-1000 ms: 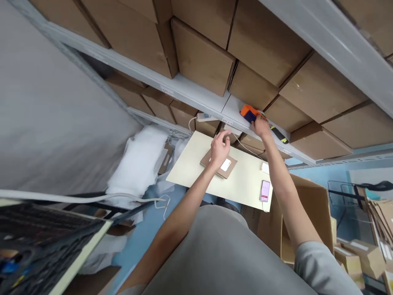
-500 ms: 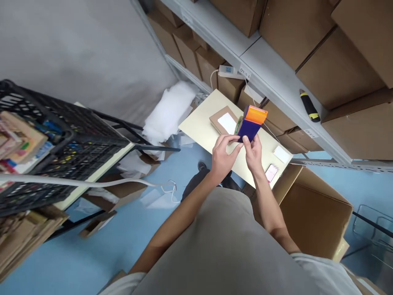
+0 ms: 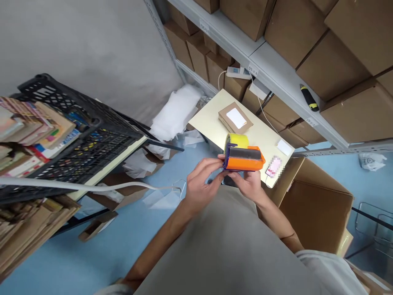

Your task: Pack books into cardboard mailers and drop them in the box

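Tape dispenser (image 3: 245,163), orange and purple with yellow roll, held in air in front of person's body, over near edge of pale table (image 3: 205,117). Left hand (image 3: 201,182) pinching its left end, fingers and thumb at purple side. Right hand (image 3: 250,186) gripping it from below, thumb against near edge. Beyond it on table: brown parcel (image 3: 236,118) with white label. Phone (image 3: 273,166), screen blurred, near table's right end. Black-yellow cutter (image 3: 308,98) lying on shelf (image 3: 272,60).
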{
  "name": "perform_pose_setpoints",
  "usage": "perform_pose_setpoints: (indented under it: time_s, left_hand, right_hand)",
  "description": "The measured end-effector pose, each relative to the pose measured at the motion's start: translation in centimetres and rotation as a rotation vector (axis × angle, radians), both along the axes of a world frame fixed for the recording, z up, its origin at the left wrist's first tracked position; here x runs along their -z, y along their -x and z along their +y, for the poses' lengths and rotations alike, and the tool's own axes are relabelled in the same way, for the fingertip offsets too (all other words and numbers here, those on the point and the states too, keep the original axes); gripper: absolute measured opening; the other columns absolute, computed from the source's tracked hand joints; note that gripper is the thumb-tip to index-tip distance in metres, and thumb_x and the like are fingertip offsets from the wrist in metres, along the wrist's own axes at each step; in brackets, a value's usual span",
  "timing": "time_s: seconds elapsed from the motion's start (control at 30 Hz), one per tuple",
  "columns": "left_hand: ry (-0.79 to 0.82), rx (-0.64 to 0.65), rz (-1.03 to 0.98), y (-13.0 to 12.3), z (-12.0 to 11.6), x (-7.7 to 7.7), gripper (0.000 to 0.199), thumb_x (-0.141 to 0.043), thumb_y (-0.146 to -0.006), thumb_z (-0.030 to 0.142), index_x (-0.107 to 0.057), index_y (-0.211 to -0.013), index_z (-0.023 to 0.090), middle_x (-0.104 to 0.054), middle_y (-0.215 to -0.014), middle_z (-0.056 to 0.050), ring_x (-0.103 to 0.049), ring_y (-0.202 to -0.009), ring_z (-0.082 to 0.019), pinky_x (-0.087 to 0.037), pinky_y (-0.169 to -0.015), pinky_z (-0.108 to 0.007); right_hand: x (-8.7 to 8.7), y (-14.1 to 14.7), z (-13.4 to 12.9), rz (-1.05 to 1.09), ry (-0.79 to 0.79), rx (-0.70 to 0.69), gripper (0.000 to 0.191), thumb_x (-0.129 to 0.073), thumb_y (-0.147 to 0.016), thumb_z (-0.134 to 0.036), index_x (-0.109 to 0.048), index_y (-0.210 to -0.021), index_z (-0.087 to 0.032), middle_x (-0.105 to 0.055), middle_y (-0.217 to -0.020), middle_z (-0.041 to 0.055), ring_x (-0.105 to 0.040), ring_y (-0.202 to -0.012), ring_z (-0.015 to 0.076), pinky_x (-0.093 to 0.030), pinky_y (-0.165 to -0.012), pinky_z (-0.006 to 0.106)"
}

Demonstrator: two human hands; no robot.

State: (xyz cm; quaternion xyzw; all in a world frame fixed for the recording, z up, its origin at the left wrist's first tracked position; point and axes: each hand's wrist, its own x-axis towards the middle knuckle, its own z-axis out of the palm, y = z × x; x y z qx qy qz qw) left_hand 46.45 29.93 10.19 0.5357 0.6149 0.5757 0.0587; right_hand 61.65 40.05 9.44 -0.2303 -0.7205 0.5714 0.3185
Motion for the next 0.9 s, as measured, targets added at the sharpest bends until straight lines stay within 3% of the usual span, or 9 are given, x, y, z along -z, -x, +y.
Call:
perform_pose_setpoints:
  time_s: [0.17,0.3,0.4,0.5,0.6,0.8,0.9]
  left_hand:
    - [-0.002,0.05,-0.274,3.2,-3.2,-2.4,0.044,-0.069,-0.109,0.049,-0.072,-0.15,0.033,-0.077,-0.124,-0.011,-0.077,-0.115,-0.029,-0.07,-0.094,-0.045]
    - [0.046,0.103,-0.383,4.9,-3.8,-5.5,0.037,-0.081,-0.101,0.057,-0.082,-0.129,0.032,-0.075,-0.114,-0.007,-0.075,-0.109,-0.028,-0.07,-0.092,-0.046]
    - [0.069,0.197,-0.354,5.2,-3.9,-6.7,0.027,-0.088,-0.097,0.052,-0.087,-0.113,0.031,-0.075,-0.102,-0.005,-0.075,-0.098,-0.025,-0.069,-0.085,-0.046]
    - [0.072,0.292,-0.278,4.8,-4.2,-6.5,0.021,-0.089,-0.098,0.05,-0.089,-0.107,0.032,-0.077,-0.097,-0.003,-0.075,-0.092,-0.024,-0.067,-0.079,-0.042]
    - [0.041,0.316,-0.202,4.3,-4.3,-5.9,0.01,-0.088,-0.1,0.043,-0.089,-0.105,0.034,-0.079,-0.094,-0.002,-0.074,-0.091,-0.021,-0.065,-0.082,-0.038]
    - [0.021,0.226,-0.06,2.9,-1.9,-5.0,0.007,-0.082,-0.105,0.033,-0.088,-0.102,0.031,-0.082,-0.095,-0.001,-0.074,-0.089,-0.018,-0.061,-0.086,-0.037]
    - [0.016,0.181,-0.062,2.1,0.4,-3.2,0.008,-0.08,-0.106,0.033,-0.088,-0.104,0.032,-0.082,-0.095,-0.001,-0.074,-0.088,-0.018,-0.061,-0.085,-0.037]
  right_hand:
    - [-0.9,-1.1,-2.0,-0.081,-0.26,0.013,0.014,-0.074,-0.109,-0.043,-0.075,-0.105,-0.03,-0.079,-0.093,0.0039,-0.075,-0.084,0.0247,-0.068,-0.079,0.041]
    - [-1.7,-2.8,-3.4,-0.153,-0.49,-0.035,0.008,-0.068,-0.109,-0.029,-0.067,-0.101,-0.03,-0.07,-0.089,0.0033,-0.066,-0.08,0.0241,-0.063,-0.074,0.04]
    - [-2.3,-3.9,-3.9,-0.193,-0.581,-0.053,0.004,-0.066,-0.109,-0.027,-0.065,-0.107,-0.03,-0.07,-0.094,0.0047,-0.065,-0.085,0.0256,-0.062,-0.078,0.041]
    - [-2.6,-5.0,-3.7,-0.192,-0.681,-0.071,0.003,-0.064,-0.11,-0.027,-0.064,-0.112,-0.029,-0.071,-0.098,0.0061,-0.067,-0.089,0.0271,-0.062,-0.083,0.044]
    - [-2.9,-5.9,-2.7,-0.214,-0.765,-0.121,0.007,-0.059,-0.111,-0.022,-0.064,-0.114,-0.026,-0.072,-0.098,0.0062,-0.068,-0.089,0.0264,-0.062,-0.085,0.044]
    - [-2.7,-7.2,1.2,-0.249,-0.857,-0.225,0.011,-0.057,-0.112,-0.022,-0.065,-0.12,-0.024,-0.075,-0.101,0.0086,-0.071,-0.093,0.0288,-0.063,-0.087,0.047]
    - [-1.7,-7.9,3.9,-0.318,-0.831,-0.258,0.015,-0.061,-0.112,-0.028,-0.065,-0.126,-0.024,-0.078,-0.106,0.0104,-0.074,-0.099,0.0318,-0.064,-0.092,0.05]
